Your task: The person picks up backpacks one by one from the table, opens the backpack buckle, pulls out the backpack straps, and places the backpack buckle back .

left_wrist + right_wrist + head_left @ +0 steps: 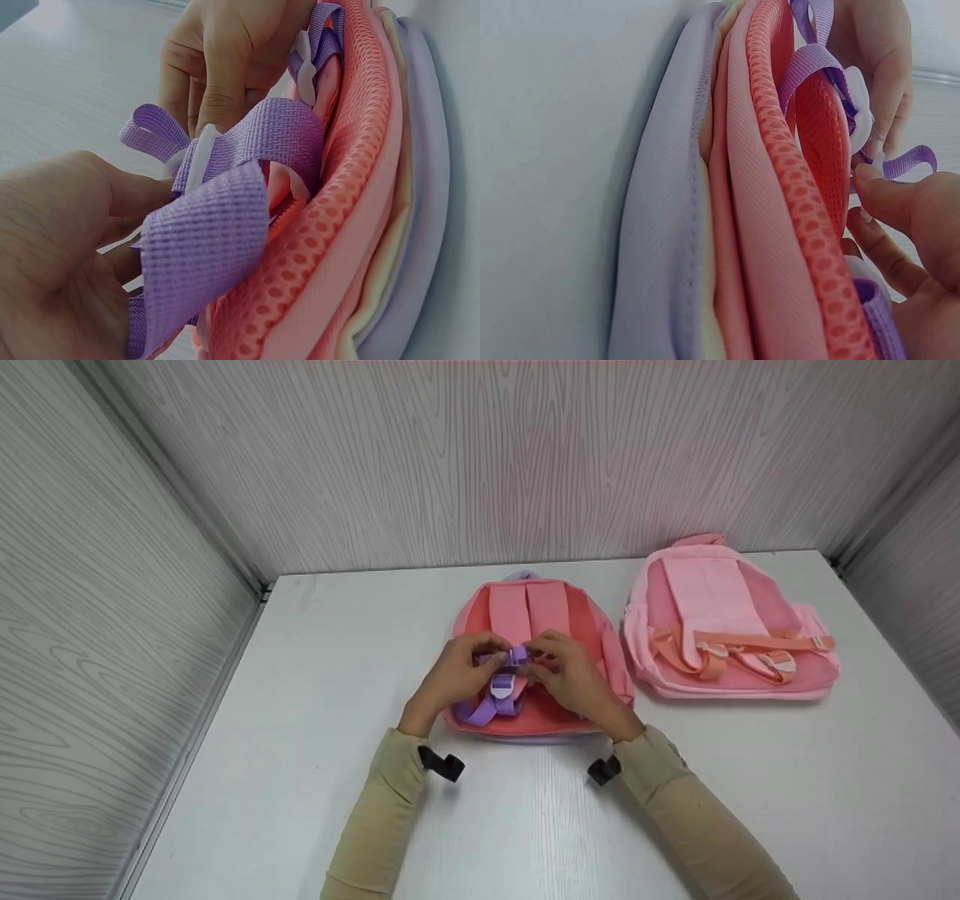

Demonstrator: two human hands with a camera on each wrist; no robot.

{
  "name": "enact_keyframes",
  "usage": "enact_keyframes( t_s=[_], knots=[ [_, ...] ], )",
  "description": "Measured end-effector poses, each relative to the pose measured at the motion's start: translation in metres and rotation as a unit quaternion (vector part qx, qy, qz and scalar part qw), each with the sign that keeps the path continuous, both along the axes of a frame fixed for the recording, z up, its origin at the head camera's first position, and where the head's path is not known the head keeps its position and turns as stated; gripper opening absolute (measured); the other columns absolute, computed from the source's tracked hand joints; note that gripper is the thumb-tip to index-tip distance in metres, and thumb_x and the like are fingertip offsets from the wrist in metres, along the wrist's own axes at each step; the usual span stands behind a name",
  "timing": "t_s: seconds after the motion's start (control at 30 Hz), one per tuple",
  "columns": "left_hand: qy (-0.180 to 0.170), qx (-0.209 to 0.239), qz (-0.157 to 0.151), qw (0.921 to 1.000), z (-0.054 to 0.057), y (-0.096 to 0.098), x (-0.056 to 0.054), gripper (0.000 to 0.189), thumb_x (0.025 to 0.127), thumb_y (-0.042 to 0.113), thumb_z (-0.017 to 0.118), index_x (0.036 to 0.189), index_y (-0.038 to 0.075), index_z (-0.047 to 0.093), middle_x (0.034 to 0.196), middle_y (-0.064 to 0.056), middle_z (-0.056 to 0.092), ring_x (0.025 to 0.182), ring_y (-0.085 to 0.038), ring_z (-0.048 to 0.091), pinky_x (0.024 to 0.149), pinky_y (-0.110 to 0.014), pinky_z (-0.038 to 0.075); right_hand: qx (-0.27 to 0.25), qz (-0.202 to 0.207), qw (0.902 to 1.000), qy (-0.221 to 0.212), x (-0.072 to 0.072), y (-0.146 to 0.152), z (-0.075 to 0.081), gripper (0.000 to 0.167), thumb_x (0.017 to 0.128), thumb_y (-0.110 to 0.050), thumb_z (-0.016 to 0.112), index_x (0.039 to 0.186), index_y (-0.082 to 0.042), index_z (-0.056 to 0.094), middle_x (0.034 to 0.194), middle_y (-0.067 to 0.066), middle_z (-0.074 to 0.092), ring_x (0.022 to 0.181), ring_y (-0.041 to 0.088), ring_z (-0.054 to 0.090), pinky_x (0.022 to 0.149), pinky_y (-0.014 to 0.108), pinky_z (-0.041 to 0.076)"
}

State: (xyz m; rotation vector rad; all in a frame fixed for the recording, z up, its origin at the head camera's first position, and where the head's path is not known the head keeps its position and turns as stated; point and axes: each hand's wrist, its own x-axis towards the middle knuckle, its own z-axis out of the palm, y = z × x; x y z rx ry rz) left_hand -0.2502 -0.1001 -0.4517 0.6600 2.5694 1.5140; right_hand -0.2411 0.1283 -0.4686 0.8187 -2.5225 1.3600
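A coral and pink backpack (551, 712) with a lilac underside lies on the table, its shoulder straps (510, 607) facing up. Above its middle, my left hand (463, 669) and right hand (568, 675) meet at a purple webbing strap (519, 652) with a small buckle. The left thumb and fingers pinch the strap from the left. From the other side, the right thumb and fingers pinch it by a small pale piece, close up in the right wrist view. Just below hangs a white strap adjuster (502, 686) with purple webbing. Fingers partly hide the buckle.
To the right lies a second backpack (720, 600), light pink with orange straps (757, 643) and white adjusters. The white table (337, 795) is bordered by grey wood-grain panels (465, 465) at the back and sides.
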Motion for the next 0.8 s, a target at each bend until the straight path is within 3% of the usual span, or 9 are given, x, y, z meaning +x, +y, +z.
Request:
enact_keyframes(
  t_s=[0.3,0.57,0.8],
  knots=[
    [-0.011,-0.002,-0.001,0.9999,0.003,-0.004,0.001,0.017,0.108,0.016,0.064,0.118,0.01,0.076,0.113,-0.005,0.075,0.097,-0.017,0.065,0.091,-0.035,0.054,-0.014,-0.002,0.9998,-0.012,0.0,0.001,0.001,0.027,0.096,-0.009,0.08,0.123,-0.009,0.079,0.113,0.009,0.072,0.108,0.025,0.069,0.1,0.047,0.059],
    [-0.003,-0.014,-0.016,0.9998,0.004,-0.012,-0.001,0.016,0.106,0.017,0.067,0.117,0.011,0.076,0.111,-0.003,0.075,0.098,-0.016,0.067,0.092,-0.035,0.056,-0.015,0.0,0.9997,0.017,-0.001,0.003,0.002,0.027,0.095,-0.007,0.081,0.121,-0.004,0.078,0.112,0.012,0.072,0.106,0.028,0.071,0.098,0.048,0.06],
    [0.005,-0.01,-0.018,0.9998,0.004,-0.015,-0.003,0.015,0.106,0.018,0.067,0.116,0.013,0.076,0.111,-0.002,0.075,0.098,-0.016,0.067,0.092,-0.035,0.056,-0.013,0.003,0.9998,0.015,-0.001,0.003,0.003,0.026,0.096,-0.008,0.079,0.122,-0.005,0.078,0.112,0.012,0.072,0.107,0.026,0.071,0.1,0.048,0.06]
  ],
)
